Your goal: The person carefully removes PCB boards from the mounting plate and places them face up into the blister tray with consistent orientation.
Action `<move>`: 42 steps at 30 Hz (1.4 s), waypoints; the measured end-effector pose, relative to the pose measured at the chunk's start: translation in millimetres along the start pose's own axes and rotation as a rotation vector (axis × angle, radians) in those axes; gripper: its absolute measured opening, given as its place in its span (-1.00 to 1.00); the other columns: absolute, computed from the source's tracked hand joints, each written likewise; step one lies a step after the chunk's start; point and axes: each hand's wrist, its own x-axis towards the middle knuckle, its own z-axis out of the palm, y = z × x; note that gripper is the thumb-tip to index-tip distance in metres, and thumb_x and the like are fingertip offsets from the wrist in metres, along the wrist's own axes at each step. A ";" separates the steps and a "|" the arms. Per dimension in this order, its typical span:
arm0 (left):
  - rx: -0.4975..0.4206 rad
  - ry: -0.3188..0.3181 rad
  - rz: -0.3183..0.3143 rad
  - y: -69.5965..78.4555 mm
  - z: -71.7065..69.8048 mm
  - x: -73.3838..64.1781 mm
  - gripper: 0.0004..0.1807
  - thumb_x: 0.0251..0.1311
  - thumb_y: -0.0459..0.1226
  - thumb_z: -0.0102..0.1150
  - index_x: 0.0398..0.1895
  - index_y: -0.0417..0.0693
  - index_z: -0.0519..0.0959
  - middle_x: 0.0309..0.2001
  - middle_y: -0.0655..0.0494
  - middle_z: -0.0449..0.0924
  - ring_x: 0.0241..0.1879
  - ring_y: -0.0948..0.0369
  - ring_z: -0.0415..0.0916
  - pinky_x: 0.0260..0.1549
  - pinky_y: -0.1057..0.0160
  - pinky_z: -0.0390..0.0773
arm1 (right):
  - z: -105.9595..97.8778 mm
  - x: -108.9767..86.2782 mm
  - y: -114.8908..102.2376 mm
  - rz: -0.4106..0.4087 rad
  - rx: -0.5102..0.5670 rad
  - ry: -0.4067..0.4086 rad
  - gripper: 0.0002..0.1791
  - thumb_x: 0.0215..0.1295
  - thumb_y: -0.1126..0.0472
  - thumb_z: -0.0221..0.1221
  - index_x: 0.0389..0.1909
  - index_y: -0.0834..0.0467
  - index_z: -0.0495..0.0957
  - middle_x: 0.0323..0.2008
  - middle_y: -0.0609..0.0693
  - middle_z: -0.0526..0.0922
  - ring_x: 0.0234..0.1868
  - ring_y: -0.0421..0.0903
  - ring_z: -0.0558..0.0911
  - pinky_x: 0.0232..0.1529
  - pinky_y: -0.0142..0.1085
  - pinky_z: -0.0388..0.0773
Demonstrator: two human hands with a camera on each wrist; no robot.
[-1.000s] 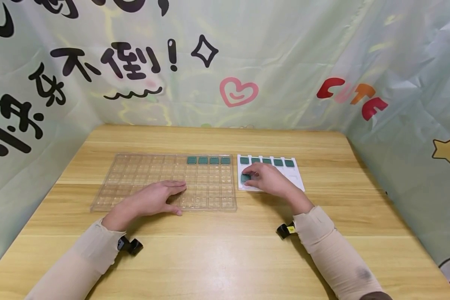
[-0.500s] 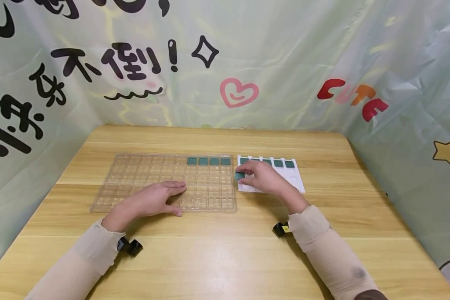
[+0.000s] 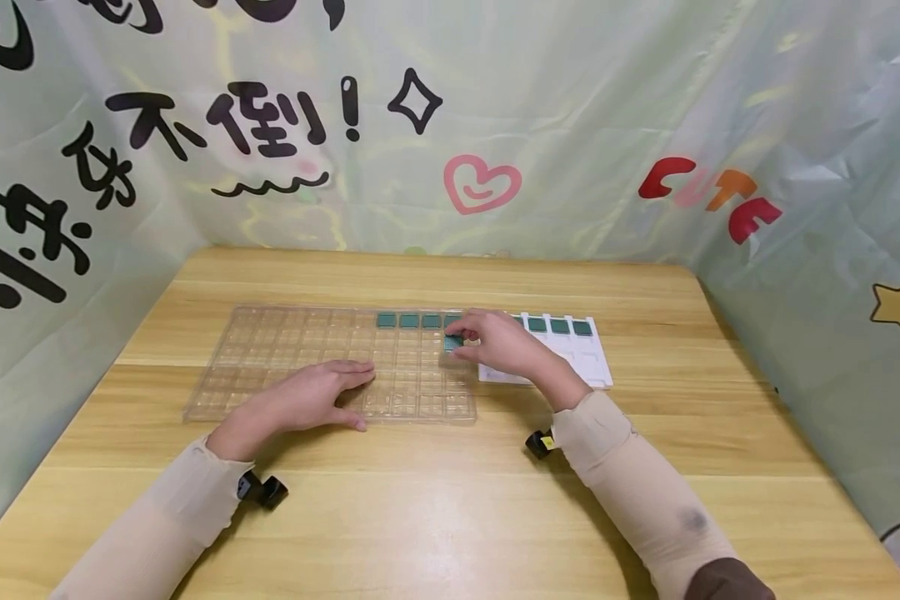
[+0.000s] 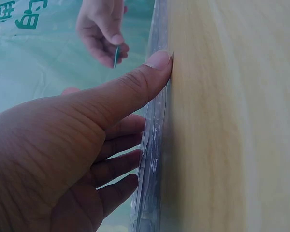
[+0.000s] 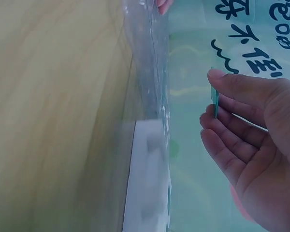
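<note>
My right hand (image 3: pixel 495 342) pinches a thin green square chip (image 3: pixel 452 342) between thumb and fingers, above the right end of a clear plastic compartment tray (image 3: pixel 285 333). The right wrist view shows that held chip (image 5: pixel 215 100) edge-on and apart from the tray surface. My left hand (image 3: pixel 303 402) rests on the clear tray with fingers extended; its thumb (image 4: pixel 135 84) lies at the tray's near edge. Several green chips (image 3: pixel 408 321) sit in the tray's back row toward the right. A white tray (image 3: pixel 570 362) has more green chips (image 3: pixel 560 326) along its back row, partly hidden by my right hand.
Both trays lie side by side on a wooden table (image 3: pixel 435 508). Behind and beside it hangs a pale green printed cloth (image 3: pixel 585 125). A small black camera (image 3: pixel 264 492) is strapped at the left wrist, another (image 3: pixel 540 444) at the right.
My right hand has lifted a chip from the front row of the white tray and carried it left over the clear tray. My left hand has stayed in place.
</note>
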 end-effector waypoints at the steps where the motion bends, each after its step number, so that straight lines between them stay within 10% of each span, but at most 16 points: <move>1: 0.000 -0.002 -0.002 0.2 -0.3 0.2 -0.03 0.09 0.24 0.25 0.38 -0.27 0.34 0.41 -0.12 0.25 0.38 -0.09 0.21 0.31 -0.08 0.24 | 0.9 2.4 -1.0 -0.006 -0.001 -0.001 -0.59 0.28 0.11 0.32 0.13 0.10 0.62 -0.16 -0.12 0.61 -0.19 -0.17 0.55 -0.18 -0.23 0.55; 42: -0.021 0.000 0.013 -0.9 -1.8 1.2 -0.07 0.09 0.20 0.28 0.36 -0.28 0.36 0.39 -0.13 0.28 0.36 -0.08 0.24 0.30 -0.07 0.27 | 29.6 98.9 -30.4 0.029 0.077 0.000 -0.75 0.28 0.12 0.32 -0.07 0.11 0.63 -0.20 -0.08 0.67 -0.15 -0.18 0.60 -0.06 -0.30 0.54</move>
